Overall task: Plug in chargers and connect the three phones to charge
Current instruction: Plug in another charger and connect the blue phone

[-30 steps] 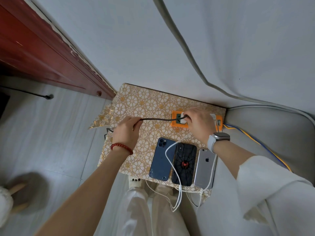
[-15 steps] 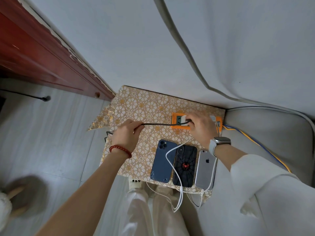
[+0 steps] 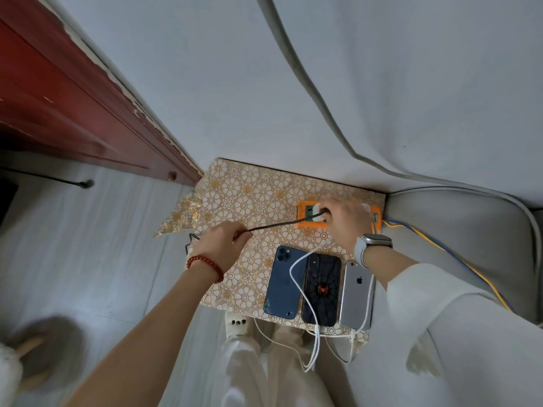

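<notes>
Three phones lie face down side by side near the table's front edge: a blue phone (image 3: pixel 284 282), a black phone with a red spider (image 3: pixel 321 289) and a silver phone (image 3: pixel 356 295). White cables (image 3: pixel 296 268) run over and beside them and hang off the front edge. An orange power strip (image 3: pixel 305 212) lies at the back right. My right hand (image 3: pixel 343 221) grips a white charger plug (image 3: pixel 318 211) seated on the strip. My left hand (image 3: pixel 223 245) pinches a black braided cable (image 3: pixel 276 226) that stretches taut to that plug.
The small table wears a gold flower-patterned cloth (image 3: pixel 249 195) and stands against a pale wall. A red wooden door (image 3: pixel 73 113) is at left, a grey cushioned seat (image 3: pixel 458 230) at right with blue and yellow wires (image 3: pixel 440 248). My legs are below the table's front edge.
My right hand has pressed the white plug down onto the strip. My left hand has kept its hold on the black cable, which stays stretched between both hands.
</notes>
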Tool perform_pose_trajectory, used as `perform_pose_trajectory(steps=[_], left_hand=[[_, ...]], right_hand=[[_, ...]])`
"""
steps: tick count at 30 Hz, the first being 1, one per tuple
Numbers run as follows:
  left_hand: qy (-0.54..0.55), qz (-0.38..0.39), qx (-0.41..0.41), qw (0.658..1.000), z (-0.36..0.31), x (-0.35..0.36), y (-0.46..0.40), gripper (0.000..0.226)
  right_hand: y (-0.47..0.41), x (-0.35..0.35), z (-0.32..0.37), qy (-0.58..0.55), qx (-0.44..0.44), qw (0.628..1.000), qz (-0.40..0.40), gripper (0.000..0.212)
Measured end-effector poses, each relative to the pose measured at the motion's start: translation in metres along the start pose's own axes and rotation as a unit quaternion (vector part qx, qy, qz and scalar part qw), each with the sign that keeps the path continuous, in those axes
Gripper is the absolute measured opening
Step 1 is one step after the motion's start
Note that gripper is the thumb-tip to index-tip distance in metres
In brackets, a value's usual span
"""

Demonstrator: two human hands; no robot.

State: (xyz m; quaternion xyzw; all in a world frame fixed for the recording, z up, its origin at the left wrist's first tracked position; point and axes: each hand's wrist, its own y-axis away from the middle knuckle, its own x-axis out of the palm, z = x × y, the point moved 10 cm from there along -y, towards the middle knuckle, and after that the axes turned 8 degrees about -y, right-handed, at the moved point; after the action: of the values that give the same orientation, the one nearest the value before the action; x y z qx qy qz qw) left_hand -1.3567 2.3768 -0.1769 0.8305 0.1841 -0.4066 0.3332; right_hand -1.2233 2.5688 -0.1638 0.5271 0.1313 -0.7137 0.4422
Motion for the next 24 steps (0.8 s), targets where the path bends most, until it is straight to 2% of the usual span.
perform_pose_trajectory(steps=[3, 6, 8, 11, 13, 15, 18, 20, 21, 22, 24], left_hand=[[-0.079, 0.131, -0.010, 0.988, 0.018, 0.033, 0.018, 0.025], [-0.176, 0.160, -0.030, 0.971, 0.053, 0.041, 0.040, 0.024], [-0.206, 0.157, -0.051, 0.965, 0.077, 0.039, 0.053, 0.021], [-0.223, 0.181, -0.092, 0.953, 0.111, 0.041, 0.078, 0.022], [-0.217, 0.196, -0.115, 0.949, 0.129, 0.042, 0.098, 0.023], [-0.191, 0.197, -0.140, 0.951, 0.138, 0.042, 0.122, 0.022], [-0.084, 0.184, -0.181, 0.962, 0.137, 0.035, 0.150, 0.018], [0.088, 0.200, -0.198, 0.956, 0.122, 0.035, 0.167, 0.012], [0.199, 0.211, -0.203, 0.935, 0.110, 0.035, 0.176, 0.011], [0.319, 0.214, -0.213, 0.898, 0.099, 0.031, 0.184, 0.009], [0.512, 0.192, -0.223, 0.807, 0.083, 0.017, 0.192, 0.009]], right_hand=[[0.002, 0.003, -0.004, -0.016, 0.051, 0.999, 0.011, 0.023], [0.016, 0.011, -0.001, -0.022, 0.063, 0.997, 0.047, 0.042], [0.035, -0.003, 0.014, -0.087, 0.043, 0.995, -0.024, 0.044], [0.075, -0.018, 0.045, -0.217, 0.007, 0.968, -0.127, 0.037], [0.102, -0.015, 0.063, -0.258, -0.007, 0.954, -0.155, 0.033], [0.127, -0.003, 0.077, -0.295, -0.003, 0.944, -0.149, 0.031], [0.163, 0.033, 0.086, -0.345, 0.046, 0.934, -0.079, 0.028], [0.186, 0.066, 0.093, -0.384, 0.096, 0.918, -0.002, 0.027], [0.196, 0.084, 0.099, -0.401, 0.120, 0.907, 0.044, 0.029], [0.206, 0.100, 0.109, -0.413, 0.133, 0.896, 0.094, 0.033], [0.222, 0.130, 0.139, -0.420, 0.122, 0.877, 0.201, 0.047]])
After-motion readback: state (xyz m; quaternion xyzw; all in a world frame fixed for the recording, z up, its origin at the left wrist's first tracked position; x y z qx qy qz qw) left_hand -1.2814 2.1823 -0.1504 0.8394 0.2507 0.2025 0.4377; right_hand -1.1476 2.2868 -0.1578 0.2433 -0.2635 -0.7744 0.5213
